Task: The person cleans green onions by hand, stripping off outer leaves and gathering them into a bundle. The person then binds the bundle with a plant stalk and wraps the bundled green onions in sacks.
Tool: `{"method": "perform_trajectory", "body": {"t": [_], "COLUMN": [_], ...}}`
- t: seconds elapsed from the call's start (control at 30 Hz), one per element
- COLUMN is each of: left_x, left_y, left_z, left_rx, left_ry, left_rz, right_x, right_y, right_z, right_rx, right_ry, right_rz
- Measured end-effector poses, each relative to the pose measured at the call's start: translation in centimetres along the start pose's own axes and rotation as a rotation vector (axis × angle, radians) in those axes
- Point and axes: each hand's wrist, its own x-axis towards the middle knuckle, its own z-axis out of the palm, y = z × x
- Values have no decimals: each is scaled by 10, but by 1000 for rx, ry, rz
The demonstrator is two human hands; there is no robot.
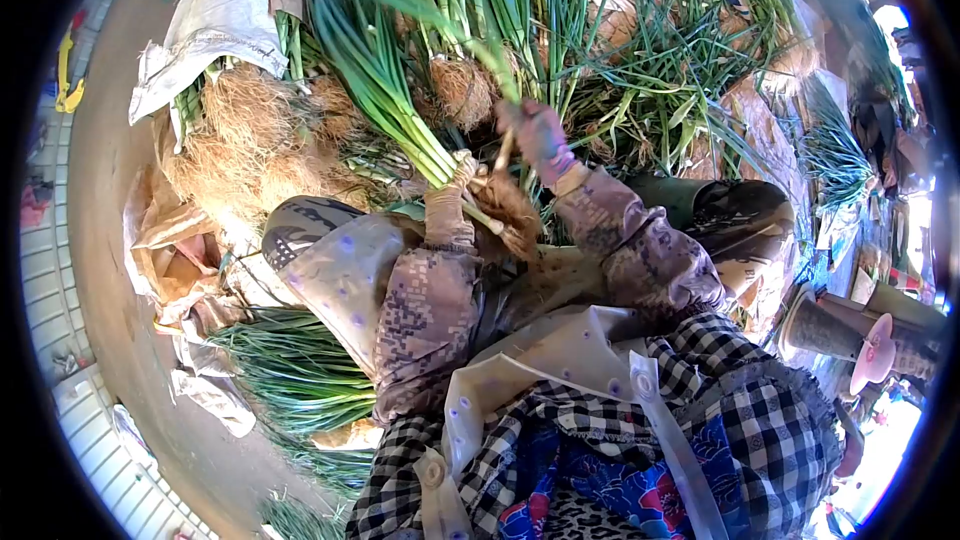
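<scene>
My left hand (pixel 464 176), partly hidden by its camouflage sleeve, is closed around the white lower stems of a bunch of green onions (pixel 385 95). The bunch slants up and left, its roots (pixel 515 215) hanging below my hand. My right hand (pixel 540 140) is slightly blurred, fingers closed on a green onion stalk (pixel 500 65) just right of the bunch. Behind both hands stands another bundle of green onions (pixel 462 90) with tan roots showing.
Piled green onions with root clumps (pixel 245 105) lie at left under a white sack (pixel 215 20). Loose leaves (pixel 670 80) are heaped at right. Finished-looking green bundles (pixel 300 370) lie by my left knee. A person's leg and boot (pixel 830 325) show at far right.
</scene>
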Motion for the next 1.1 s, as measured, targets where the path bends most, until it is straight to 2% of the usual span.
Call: {"method": "perform_trajectory", "body": {"t": [0.03, 0.07, 0.1, 0.13, 0.2, 0.27, 0.3, 0.33, 0.4, 0.43, 0.47, 0.5, 0.53, 0.6, 0.63, 0.67, 0.7, 0.77, 0.8, 0.87, 0.9, 0.93, 0.97, 1.0, 1.07, 1.1], "left_x": [-1, 0, -3, -5, -9, -5, 4, 11, 5, -5, -5, -4, -21, 29, 0, -6, -9, -25, -37, -20, -33, -48, -45, -52, -67, -66], "left_y": [-1, 0, 9, 16, 16, 12, 4, -5, -7, -10, -8, -10, 15, -35, -1, 6, 7, 19, 31, 9, 20, 30, 32, 38, 77, 88], "left_z": [-2, -3, -8, -16, -22, -13, -9, -8, -11, -7, -10, -15, 0, -28, -13, -12, -10, -2, 3, -7, -6, -7, -14, -18, -26, -37], "left_rx": [-199, -401, -501, -599, -593, -513, -646, -679, -644, -670, -680, -693, -681, -525, -590, -632, -652, -616, -563, -676, -605, -534, -523, -462, -474, -469], "left_ry": [-148, -298, -392, -484, -529, -436, -604, -646, -652, -416, -341, -263, -242, -354, -313, -385, -406, -449, -467, -819, -762, -703, -819, -793, -816, -857], "left_rz": [-7, -11, -93, -178, -66, -31, -29, -23, -60, -72, -157, -240, -239, -141, -259, -245, -202, -190, -219, -169, -157, -145, -77, -94, -215, -199], "right_x": [-4, 7, 22, 31, 34, 26, 25, 21, -13, -26, -20, -13, -13, -17, -1, 16, 35, 50, 55, 72, 99, 118, 136, 154, 115, 120], "right_y": [-20, -15, -12, -19, -45, -61, -60, -58, -55, -49, -24, -1, -15, -61, -51, -40, -40, -52, -67, -74, -54, -41, -30, -18, -93, -105], "right_z": [-3, -16, -38, -60, -66, -48, -32, -15, 23, 39, 34, 30, 32, 41, 33, 25, 26, 36, 48, 63, 59, 57, 54, 52, 57, 38], "right_rx": [-233, -124, 138, 157, -117, 103, 248, 393, -134, -364, -692, -943, -995, -1072, -894, -728, -808, -930, -975, -1353, -1691, -1521, -1337, -1161, -1382, -1295], "right_ry": [122, 243, 332, 296, 276, 105, 47, -12, -151, -246, -445, -469, -485, -514, -410, -322, -220, -85, -66, -97, -144, -282, -407, -512, -644, -497], "right_rz": [39, 57, 17, -51, -27, 41, 81, 121, 56, 31, -432, -973, -732, -245, -380, -526, -779, -877, -722, -631, -684, -616, -527, -426, -177, -298]}}
